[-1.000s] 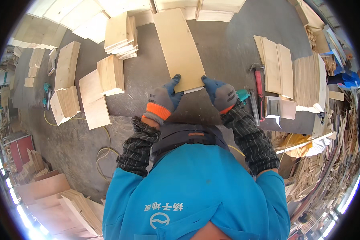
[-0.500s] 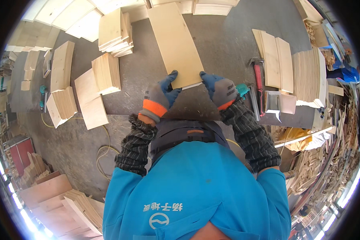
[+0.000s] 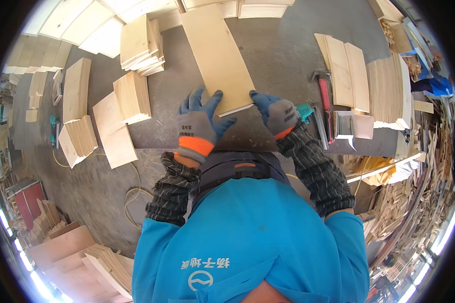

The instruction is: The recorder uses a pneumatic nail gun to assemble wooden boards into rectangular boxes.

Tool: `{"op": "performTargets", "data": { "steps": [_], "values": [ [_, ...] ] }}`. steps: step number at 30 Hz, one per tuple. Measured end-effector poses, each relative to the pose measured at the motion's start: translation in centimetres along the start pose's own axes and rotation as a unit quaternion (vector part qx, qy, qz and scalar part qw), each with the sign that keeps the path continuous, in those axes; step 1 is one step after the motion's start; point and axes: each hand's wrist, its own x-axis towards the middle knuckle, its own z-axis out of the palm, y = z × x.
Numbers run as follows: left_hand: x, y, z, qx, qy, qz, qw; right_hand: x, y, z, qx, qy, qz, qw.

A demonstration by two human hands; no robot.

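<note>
Head view: left grip (image 3: 199,119) spread, thumb over near left edge of wooden board (image 3: 220,58); right grip (image 3: 279,116) at near right corner, pinching or merely touching, cannot tell. Board extends over counter (image 3: 283,58), ahead of grips; hammer (image 3: 325,101) right of right grip.

I have loosened my left hand (image 3: 199,118) from the long wooden board (image 3: 220,58): the fingers (image 3: 184,104) that were out of sight now fan out beside its left edge. My left thumb (image 3: 226,122), earlier tucked against the near end, now stretches out just below it. My view shifts too, bringing the hammer (image 3: 325,101) slightly farther left.
</note>
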Motion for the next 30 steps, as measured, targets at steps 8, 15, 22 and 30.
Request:
{"op": "performTargets", "data": {
  "steps": [8, 15, 22, 30],
  "values": [
    [1.9, 0.1, 3.9, -0.025, 0.159, 0.208, 0.965, 0.2, -0.2, 0.2, 0.030, -0.028, 0.030, 0.999],
    [2.3, -0.9, 6.8, -0.132, 0.189, 0.214, 0.949, -2.6, 3.4, 0.0, 0.081, 0.077, -0.073, 0.991],
    [2.5, -0.8, 6.8, -0.137, 0.198, 0.220, 0.945, -15.5, 8.2, 2.4, -0.004, 0.038, 0.343, 0.939],
    [2.5, -1.0, 7.2, -0.143, 0.203, 0.210, 0.946, -16.0, 10.4, 5.5, -0.150, -0.060, 0.463, 0.872]
  ]
}}
